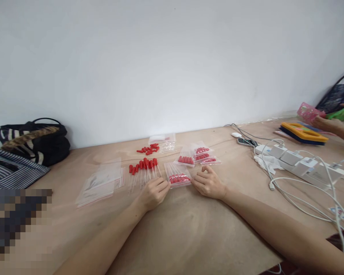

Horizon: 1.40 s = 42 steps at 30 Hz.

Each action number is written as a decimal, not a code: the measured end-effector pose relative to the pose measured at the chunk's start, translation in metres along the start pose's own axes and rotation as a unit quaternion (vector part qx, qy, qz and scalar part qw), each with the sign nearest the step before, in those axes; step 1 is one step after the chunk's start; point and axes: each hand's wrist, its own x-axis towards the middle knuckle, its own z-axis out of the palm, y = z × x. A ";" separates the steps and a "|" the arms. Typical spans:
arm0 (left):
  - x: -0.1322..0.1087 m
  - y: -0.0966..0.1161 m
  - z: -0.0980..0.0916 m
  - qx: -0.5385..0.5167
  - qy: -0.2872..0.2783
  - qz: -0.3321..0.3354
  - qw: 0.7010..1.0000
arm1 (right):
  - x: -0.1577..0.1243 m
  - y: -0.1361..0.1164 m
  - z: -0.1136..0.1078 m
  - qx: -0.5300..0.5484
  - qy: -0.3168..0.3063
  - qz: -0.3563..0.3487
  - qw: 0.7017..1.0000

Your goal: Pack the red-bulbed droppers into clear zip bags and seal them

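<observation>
A clear zip bag of droppers with red bulbs lies on the table between my hands. My left hand pinches its near left corner. My right hand has its fingers closed at the near right corner. Left of the bag lies a bunch of loose droppers, red bulbs pointing away from me. Behind them are several loose red bulbs and a clear bag with thin clear tubes. Several filled dropper bags overlap just beyond my right hand. Flat bags with red-edged seals lie to the left.
A white power strip with plugged-in chargers and tangled white cables fill the right side. Behind them lies a yellow and blue frame; another person's hand holds something pink. At left sit a black bag and striped cloth.
</observation>
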 end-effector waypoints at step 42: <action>0.008 0.003 0.000 -0.071 0.106 -0.012 0.992 | 0.020 -0.019 0.010 0.020 0.096 0.018 0.995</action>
